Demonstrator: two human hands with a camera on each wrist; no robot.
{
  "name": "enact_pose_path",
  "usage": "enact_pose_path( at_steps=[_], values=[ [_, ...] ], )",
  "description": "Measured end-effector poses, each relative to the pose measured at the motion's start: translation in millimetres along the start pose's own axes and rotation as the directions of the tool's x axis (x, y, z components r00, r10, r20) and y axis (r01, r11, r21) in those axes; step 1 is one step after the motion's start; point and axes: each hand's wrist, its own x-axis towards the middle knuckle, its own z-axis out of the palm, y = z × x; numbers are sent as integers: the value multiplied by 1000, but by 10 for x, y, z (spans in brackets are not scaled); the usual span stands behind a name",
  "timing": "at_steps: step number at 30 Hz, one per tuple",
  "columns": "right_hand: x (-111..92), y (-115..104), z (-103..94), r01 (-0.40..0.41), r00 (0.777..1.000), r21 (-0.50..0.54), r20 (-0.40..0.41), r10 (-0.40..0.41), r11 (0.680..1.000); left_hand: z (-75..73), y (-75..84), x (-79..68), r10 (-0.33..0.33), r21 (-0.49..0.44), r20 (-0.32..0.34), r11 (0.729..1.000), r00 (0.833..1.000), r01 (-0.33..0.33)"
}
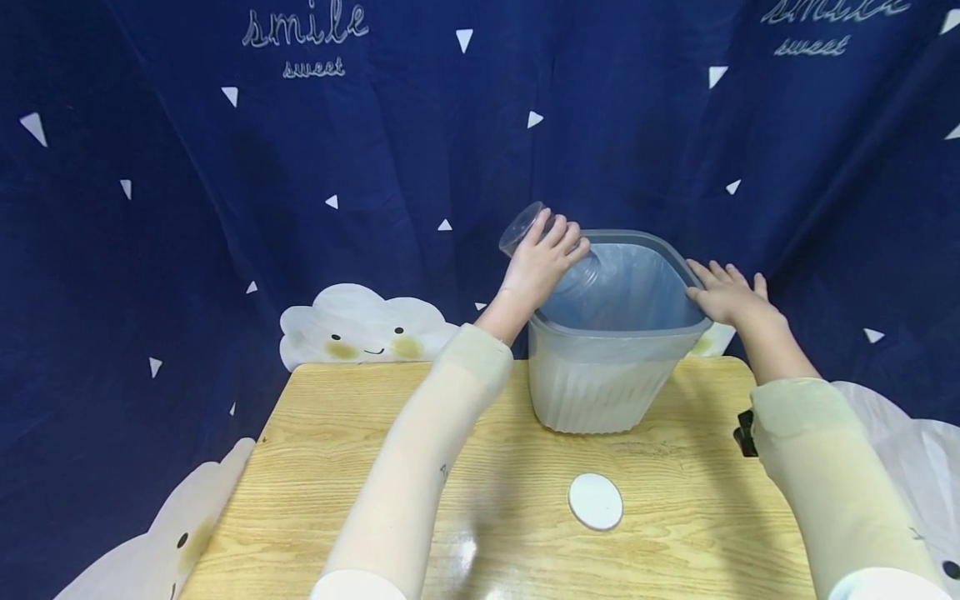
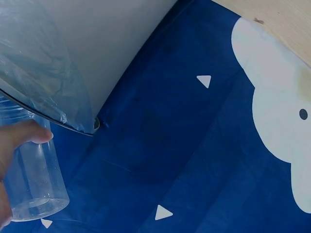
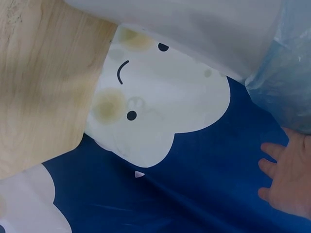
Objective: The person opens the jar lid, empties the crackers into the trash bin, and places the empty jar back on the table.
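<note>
My left hand (image 1: 536, 267) grips a clear plastic jar (image 1: 519, 232) over the left rim of a waste bin (image 1: 592, 383). The jar is tilted, its ribbed end inside the bin and its round base pointing up and to the left. In the left wrist view, a finger and thumb wrap the jar (image 2: 36, 177), which looks see-through with nothing visible in it. My right hand (image 1: 726, 296) touches the bin's right rim with fingers spread. A bluish bag (image 1: 637, 279) lines the bin and folds over its grey rim.
A white round disc (image 1: 596, 501) lies flat on the wooden table (image 1: 345, 467) in front of the bin. Behind the table hangs a dark blue curtain (image 1: 390, 167) with white triangles and cloud shapes. A small black object (image 1: 746, 433) shows beside the right sleeve.
</note>
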Motion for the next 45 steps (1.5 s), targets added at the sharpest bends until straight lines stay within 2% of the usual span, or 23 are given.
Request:
enact_pose_path(
  at_steps=[9,15,20,27,37,45],
  values=[
    [-6,-12,-4,0,1000,2,-4,0,1000,2,-8,-24,-10,0,-6,1000,1000,10],
    [1,-6,1,1,1000,5,-6,-1,1000,16,2,-48,-41,7,-38,999,998,42],
    [2,1,-5,-3,1000,2,4,3,1000,19,20,-71,-70,4,-33,998,997,70],
    [15,13,-6,-2,1000,-3,6,2,1000,9,27,-115,-115,-34,-3,993,993,115],
    [9,13,0,1,1000,8,1,-1,1000,-31,17,-182,-191,-95,91,975,977,200],
    [6,11,-3,-1,1000,-1,3,1,1000,6,53,-269,-294,-127,-31,949,955,288]
  ],
)
